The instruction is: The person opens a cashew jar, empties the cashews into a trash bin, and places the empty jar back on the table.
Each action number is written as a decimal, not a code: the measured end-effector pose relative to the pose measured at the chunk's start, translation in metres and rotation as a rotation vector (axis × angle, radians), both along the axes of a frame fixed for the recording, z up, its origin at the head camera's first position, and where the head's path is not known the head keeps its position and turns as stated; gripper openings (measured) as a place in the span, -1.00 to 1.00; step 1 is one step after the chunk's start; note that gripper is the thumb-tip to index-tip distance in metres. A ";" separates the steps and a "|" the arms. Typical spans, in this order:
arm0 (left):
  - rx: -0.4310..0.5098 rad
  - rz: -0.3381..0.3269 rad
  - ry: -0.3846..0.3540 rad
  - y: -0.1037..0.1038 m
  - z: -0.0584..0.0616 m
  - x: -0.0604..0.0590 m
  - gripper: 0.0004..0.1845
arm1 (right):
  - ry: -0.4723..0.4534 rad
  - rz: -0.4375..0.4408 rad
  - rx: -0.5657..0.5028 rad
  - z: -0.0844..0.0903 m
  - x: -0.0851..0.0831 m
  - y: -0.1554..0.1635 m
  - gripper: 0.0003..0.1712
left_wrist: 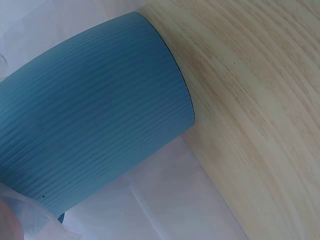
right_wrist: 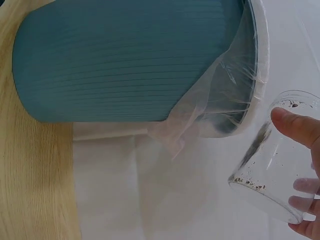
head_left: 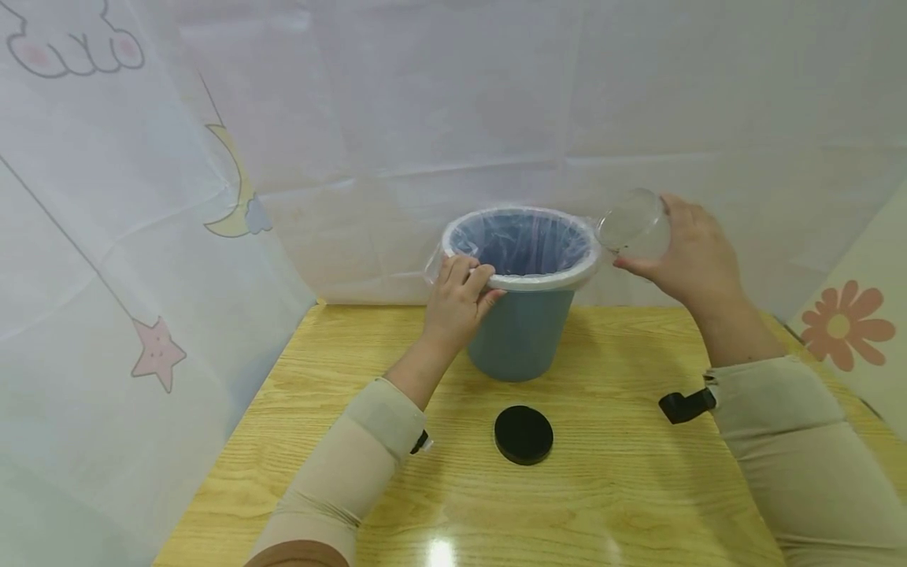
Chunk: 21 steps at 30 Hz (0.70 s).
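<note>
A blue-grey trash bin (head_left: 520,335) with a white rim stands upright on the table, lined with a clear plastic bag (right_wrist: 197,102) that folds over its edge. My left hand (head_left: 457,307) grips the near left of the rim, fingers over the top and thumb outside. To the right of the rim, my right hand (head_left: 697,256) holds a clear jar (right_wrist: 272,165) in the air, its mouth tilted toward the bin. Small brown bits cling inside the jar in the right wrist view. The left wrist view shows mostly the bin's ribbed side (left_wrist: 100,100).
A round black lid (head_left: 523,435) lies flat on the wooden table (head_left: 383,504) in front of the bin. Behind the bin hangs a pale sheet (head_left: 397,102), close to the table's back edge.
</note>
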<state>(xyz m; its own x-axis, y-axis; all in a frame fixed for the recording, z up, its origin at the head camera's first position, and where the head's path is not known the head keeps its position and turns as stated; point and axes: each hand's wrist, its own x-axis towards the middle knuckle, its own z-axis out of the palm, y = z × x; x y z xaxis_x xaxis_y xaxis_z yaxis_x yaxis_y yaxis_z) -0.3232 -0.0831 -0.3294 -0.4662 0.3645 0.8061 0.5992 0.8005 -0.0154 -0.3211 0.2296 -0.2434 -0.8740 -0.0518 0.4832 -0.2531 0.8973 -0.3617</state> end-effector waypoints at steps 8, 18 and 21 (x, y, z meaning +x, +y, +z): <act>-0.002 -0.003 0.012 0.001 0.000 -0.001 -0.61 | -0.037 0.014 -0.083 -0.003 0.003 0.003 0.23; -0.010 0.002 -0.003 0.000 0.001 -0.001 -0.61 | -0.127 0.004 -0.183 -0.009 0.003 0.007 0.33; -0.010 0.007 -0.011 0.000 0.001 -0.001 -0.61 | -0.154 0.004 -0.219 -0.011 0.004 0.008 0.34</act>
<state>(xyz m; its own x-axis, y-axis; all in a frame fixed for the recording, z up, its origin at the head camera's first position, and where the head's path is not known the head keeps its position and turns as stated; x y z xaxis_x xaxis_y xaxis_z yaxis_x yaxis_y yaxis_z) -0.3241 -0.0834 -0.3285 -0.4775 0.3692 0.7973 0.5937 0.8045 -0.0170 -0.3169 0.2372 -0.2544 -0.9380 0.0359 0.3448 -0.1833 0.7928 -0.5813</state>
